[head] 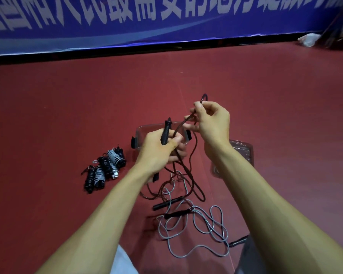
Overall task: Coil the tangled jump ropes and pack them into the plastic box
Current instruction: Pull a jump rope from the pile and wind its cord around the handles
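My left hand [160,150] grips the black handle [166,131] of a dark red jump rope [194,175], held upright above the clear plastic box [142,131]. My right hand [212,123] pinches a loop of the same rope higher up and to the right. The rest of that rope hangs down to the floor, tangled with a grey jump rope [202,234] and its black handles [166,204]. Several coiled ropes [105,167], black and grey, lie in a row on the floor left of the box.
The box's clear lid [243,153] lies on the red floor at the right, partly behind my right forearm. A blue banner [147,20] with white characters runs along the far wall. Crumpled plastic [308,39] lies at the far right.
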A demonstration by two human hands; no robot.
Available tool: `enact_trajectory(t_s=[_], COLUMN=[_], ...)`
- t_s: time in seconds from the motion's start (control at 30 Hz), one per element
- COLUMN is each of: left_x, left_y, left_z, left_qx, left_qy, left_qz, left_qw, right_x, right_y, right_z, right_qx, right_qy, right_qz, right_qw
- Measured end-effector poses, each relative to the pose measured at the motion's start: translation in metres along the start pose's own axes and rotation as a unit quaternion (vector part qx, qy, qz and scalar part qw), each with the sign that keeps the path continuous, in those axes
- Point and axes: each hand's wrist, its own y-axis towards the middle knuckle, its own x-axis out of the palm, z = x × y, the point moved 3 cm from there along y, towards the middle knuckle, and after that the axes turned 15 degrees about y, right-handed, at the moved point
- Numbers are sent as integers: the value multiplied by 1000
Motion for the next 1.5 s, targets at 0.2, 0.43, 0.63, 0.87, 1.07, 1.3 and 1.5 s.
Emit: enact_trajectory(t_s=[0.2, 0.43, 0.63, 0.87, 1.07, 1.3, 1.5], left_x=[-18, -39, -47, -49, -47, -24, -13], left_y=[7, 5, 2, 7, 13, 15, 8], left_z=[1, -2, -4, -7, -7, -18, -14], left_qx=[-68, -115, -128, -112, -79, -8, 39], left_qy=[-210, -367, -428, -610, -512, 68, 247], left_qz=[173, 225, 236, 194, 191, 88, 27], left_qw=[960, 895, 863, 760, 834, 994, 968], right_x=[5, 19, 22, 21, 14, 14, 4], right_y=[-3, -29, -27, -27, -17, -10, -4], right_z=[25, 23, 22, 27, 23, 4, -9], right_qx=[97, -48, -109, -87, -58, -109, -137], right_qy=[-150, -435, -462, -454, -343, -227, -155], right_qz=[-129, -368, -313, -305, -229, -117, -32], right_qw=[975, 820, 822, 833, 909, 961, 978])
